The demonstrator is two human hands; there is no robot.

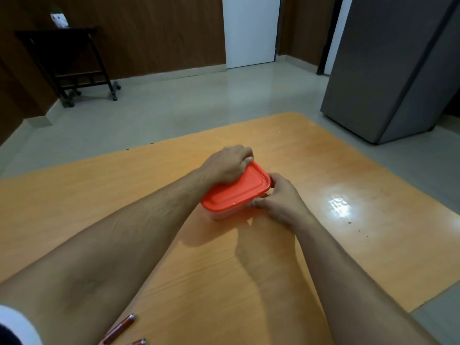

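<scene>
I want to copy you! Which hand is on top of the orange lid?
The left hand: its palm lies on the orange lid, fingers curled over the far edge. The right hand only grips the lid's end from the side.

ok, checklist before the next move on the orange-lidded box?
1. The box stands flat on the table: ok.
2. The lid covers the box top: ok.
3. The lid is snapped down all round: cannot tell.
4. The left hand is curled over the lid's far corner: ok.
5. The right hand pinches the lid's right corner: ok.
6. The red pens lie at the near edge, apart from the box: ok.
</scene>
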